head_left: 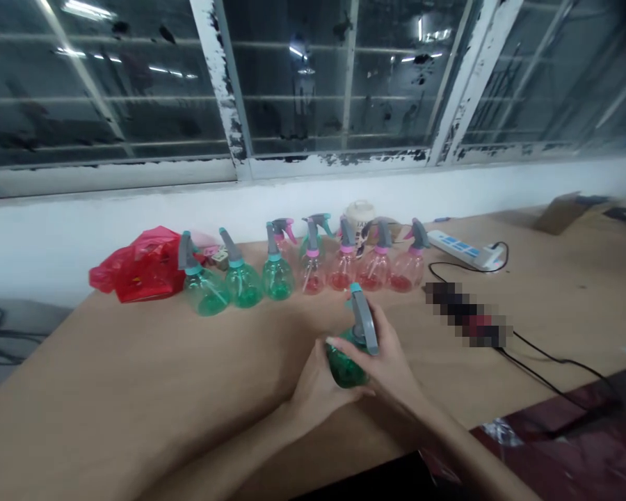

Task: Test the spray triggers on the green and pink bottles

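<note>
A green spray bottle (346, 367) with a grey trigger head stands near the table's front middle. My left hand (313, 393) wraps around the bottle's round body from the left. My right hand (389, 358) is closed over the grey trigger head and the neck from the right. Behind it, a row of spray bottles lines the back of the wooden table (135, 390): three green ones (243, 282) on the left and several pink ones (375, 268) on the right.
A red plastic bag (143, 264) lies at the back left. A white power strip (462, 250) with a black cable sits at the back right, beside a blurred dark object (467, 321). A cardboard piece (560, 212) lies far right. A dark red sheet (563, 438) covers the near right corner.
</note>
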### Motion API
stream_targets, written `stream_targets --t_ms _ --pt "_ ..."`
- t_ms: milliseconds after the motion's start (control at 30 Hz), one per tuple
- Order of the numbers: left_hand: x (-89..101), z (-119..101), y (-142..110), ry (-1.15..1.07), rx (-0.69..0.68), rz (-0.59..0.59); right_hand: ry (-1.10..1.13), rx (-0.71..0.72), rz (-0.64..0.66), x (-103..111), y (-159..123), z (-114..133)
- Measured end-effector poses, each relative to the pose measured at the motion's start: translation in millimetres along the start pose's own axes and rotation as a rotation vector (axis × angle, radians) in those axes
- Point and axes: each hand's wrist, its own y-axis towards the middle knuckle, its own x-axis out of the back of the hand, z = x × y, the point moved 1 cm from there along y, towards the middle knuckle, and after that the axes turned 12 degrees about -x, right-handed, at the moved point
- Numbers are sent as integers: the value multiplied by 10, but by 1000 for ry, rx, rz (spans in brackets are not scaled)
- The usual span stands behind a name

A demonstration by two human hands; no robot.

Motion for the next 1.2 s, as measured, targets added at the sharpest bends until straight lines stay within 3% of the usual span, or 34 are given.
stream_targets --t_ms 167,367,633,1033,1200 --pt "-94 88 -6 -50 -30 -6 -1 -54 -63 -51 149 -76" --pt "-76 141 -11 -81 -112 26 -26 46 70 -47 286 -107" --pt "-50 139 57 -172 -93 43 -105 118 161 -24 335 93" --pt "-24 119 85 -125 -103 17 51 46 144 -42 375 17" --pt "-10 84 118 -131 -93 40 92 44 77 -50 342 33"
